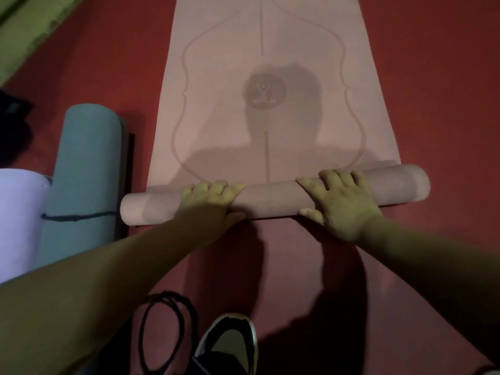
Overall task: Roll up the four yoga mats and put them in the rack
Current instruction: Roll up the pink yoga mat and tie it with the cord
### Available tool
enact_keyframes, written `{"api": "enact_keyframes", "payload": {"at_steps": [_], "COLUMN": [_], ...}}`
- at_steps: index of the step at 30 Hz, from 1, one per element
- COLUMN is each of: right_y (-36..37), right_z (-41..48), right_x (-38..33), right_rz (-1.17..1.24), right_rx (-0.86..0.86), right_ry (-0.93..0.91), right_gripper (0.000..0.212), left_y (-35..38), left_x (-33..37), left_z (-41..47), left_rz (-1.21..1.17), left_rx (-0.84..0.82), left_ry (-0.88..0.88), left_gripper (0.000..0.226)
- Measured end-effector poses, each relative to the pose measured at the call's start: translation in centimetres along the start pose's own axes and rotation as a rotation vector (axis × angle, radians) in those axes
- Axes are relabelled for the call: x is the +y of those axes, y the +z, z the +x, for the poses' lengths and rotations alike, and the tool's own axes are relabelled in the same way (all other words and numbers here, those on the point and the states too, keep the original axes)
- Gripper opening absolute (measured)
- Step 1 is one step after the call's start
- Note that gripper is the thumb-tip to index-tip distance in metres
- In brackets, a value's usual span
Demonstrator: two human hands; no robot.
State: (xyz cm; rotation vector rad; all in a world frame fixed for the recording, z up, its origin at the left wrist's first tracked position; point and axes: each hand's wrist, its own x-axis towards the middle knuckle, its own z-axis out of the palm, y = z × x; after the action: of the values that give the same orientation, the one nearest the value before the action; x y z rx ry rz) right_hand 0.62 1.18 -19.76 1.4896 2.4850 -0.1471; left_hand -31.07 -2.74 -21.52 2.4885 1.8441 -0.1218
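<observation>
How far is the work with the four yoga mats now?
Done: a teal rolled mat with a black strap and a pale lilac roll lie at the left. In hand: the left hand grips and the right hand presses the rolled end of the pink patterned mat; most of it lies flat. Left: finishing it, the seemingly flat green mat, and racking.

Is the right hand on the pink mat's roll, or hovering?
Touching. The head view shows the right hand spread over the pink mat's roll, fingers on top, thumb against its near side.
</observation>
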Motion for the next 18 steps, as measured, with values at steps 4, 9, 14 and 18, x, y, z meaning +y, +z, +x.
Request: {"api": "enact_keyframes", "payload": {"at_steps": [4,9,14,18], "right_y": [-1.0,-1.7,-0.6,-0.1], "right_z": [0.9,1.7,1.2,1.0], "right_x": [0.2,0.4,0.3,-0.2], "right_rz": [0.028,0.018,0.015,0.023], "right_rx": [-0.084,-0.144,-0.035,0.029], "right_ry": [0.016,0.014,0.024,0.052], "right_gripper": [0.086,0.093,0.079,0.071], "left_y": [-0.4,0.3,0.1,-0.7], "left_x": [0.2,1.9,0.6,-0.4], "left_z": [0.3,-0.7,0.7,1.9], "left_rz": [-0.010,0.096,0.018,-0.036], "left_rx": [-0.003,0.079,0.059,-0.110], "left_ry": [-0.019,-0.040,-0.017,-0.022], "left_gripper": [0.080,0.083,0.078,0.085]}}
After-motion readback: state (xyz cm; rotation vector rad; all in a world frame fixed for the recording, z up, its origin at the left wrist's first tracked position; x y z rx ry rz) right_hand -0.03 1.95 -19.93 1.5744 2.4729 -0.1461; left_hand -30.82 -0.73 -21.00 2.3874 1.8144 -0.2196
